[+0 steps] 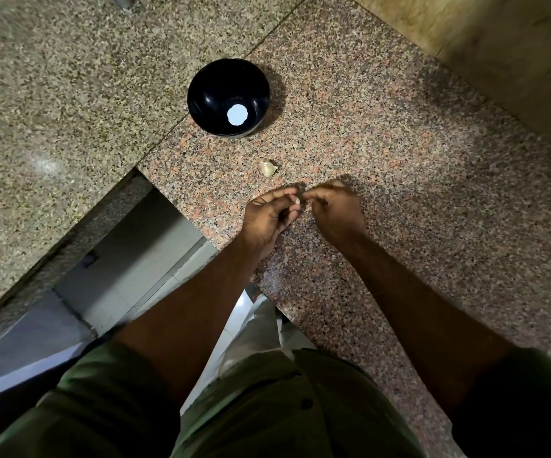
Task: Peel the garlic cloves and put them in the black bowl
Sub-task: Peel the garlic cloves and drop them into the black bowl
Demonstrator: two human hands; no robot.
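The small pale thing between the two hands is hard to make out: it is most probably a garlic clove (298,200), but only a little light spot of it shows, the rest being covered by fingertips. The left hand (269,217) has its thumb and fingers curled toward this clove and pinches it, so its grip is closed on the clove; the right hand (335,206) meets it from the 3 o'clock side with fingers bent, and its fingertips touch the same clove, though I cannot tell exactly which fingers hold it because the back of the hand hides them and the picture is a little blurred there. Both hands are above the tabletop (399,143), a speckled granite surface, a little under the middle of the view. The black bowl (228,98) stands upright on the tabletop at 12 o'clock from the hands, well apart from them. Inside it I see only a round white spot (236,115) at the bottom; whether this is a label or a reflection is not clear, and no clove is visible in the bowl. Between the bowl and the hands, nearer to the hands, lies a garlic piece (268,168), pale and papery, alone on the tabletop and touching nothing. At 7 o'clock the tabletop is cut away and a lighter floor (128,259) shows below. The bottom of the view is filled by the forearms and green clothing (267,408), which hide the near edge of the tabletop.
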